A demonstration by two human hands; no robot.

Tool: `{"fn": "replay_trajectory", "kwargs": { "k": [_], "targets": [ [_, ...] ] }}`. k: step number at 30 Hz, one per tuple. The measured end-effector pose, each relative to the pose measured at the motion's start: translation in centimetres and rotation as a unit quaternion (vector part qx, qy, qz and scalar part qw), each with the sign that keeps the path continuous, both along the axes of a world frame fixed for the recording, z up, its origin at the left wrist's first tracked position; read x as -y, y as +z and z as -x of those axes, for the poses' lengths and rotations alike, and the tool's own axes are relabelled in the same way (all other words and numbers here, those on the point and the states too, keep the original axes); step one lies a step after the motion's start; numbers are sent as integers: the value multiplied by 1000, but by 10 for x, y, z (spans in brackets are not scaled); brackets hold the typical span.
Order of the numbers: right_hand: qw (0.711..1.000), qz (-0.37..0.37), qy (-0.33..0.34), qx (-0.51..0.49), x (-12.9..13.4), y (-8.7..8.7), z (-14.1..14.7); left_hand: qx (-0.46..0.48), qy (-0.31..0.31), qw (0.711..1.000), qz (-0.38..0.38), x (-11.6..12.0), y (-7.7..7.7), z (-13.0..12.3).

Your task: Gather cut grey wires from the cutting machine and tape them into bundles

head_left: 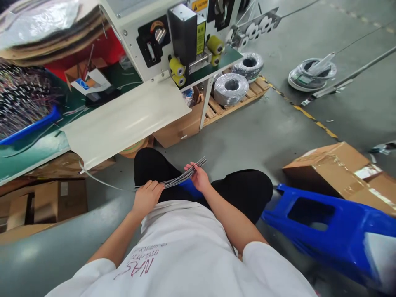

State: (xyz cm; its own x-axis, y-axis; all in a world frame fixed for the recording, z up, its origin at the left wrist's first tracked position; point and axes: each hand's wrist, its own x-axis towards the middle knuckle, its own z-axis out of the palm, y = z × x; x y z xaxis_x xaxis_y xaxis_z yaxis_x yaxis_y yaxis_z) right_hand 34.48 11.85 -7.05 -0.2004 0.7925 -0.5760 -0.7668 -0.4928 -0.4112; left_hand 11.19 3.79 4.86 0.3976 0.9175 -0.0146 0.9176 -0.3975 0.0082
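In the middle of the frame, above the lap, the left hand (148, 198) is closed on one end of a bundle of grey wires (179, 180). The fingers of the right hand (200, 177) grip this bundle near its other end, and the tips stick out a little past them. One loose wire (105, 182) runs from beside the left hand up to the near corner of the cream sheet (130, 119). The sheet's lower edge slopes above the left knee, with a gap of floor. Behind it, at upper centre, stands the machine (182, 39). Between the right knee and the wooden pallet (250, 93) with coils, the grey floor (229, 140) gives open room. At lower right, the blue stool (324, 231) and the cardboard box (334, 173) limit this side.
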Motion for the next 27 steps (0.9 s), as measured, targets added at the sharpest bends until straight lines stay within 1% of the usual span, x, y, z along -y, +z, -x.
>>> {"fn": "replay_trajectory", "kwargs": {
  "k": [5, 9, 12, 15, 19, 21, 24, 27],
  "targets": [
    [999, 8, -6, -38, 0, -1, -1, -14, -20, 1000, -18, 3, 6, 11],
    [997, 6, -5, -70, 2, 2, -2, 4, -16, 1000, -26, 11, 3, 31],
    [997, -8, -2, -80, 2, 1, -1, 15, 1, 999, -30, 15, -3, 44],
    [997, -13, -1, -77, 2, -1, 2, 62, 33, 997, -32, 17, -10, 53],
    [997, -4, -6, -79, 2, -3, 4, 157, 95, 982, -48, 22, -29, 60],
    [997, -1, -6, -76, 2, -3, 3, 181, 121, 974, -58, 23, -40, 59],
    [997, -3, -7, -74, 2, -2, 1, 183, 115, 974, -65, 21, -47, 54],
    [996, -14, -9, -85, 3, -1, -1, 165, 95, 979, -72, 15, -43, 48]
  ]
}}
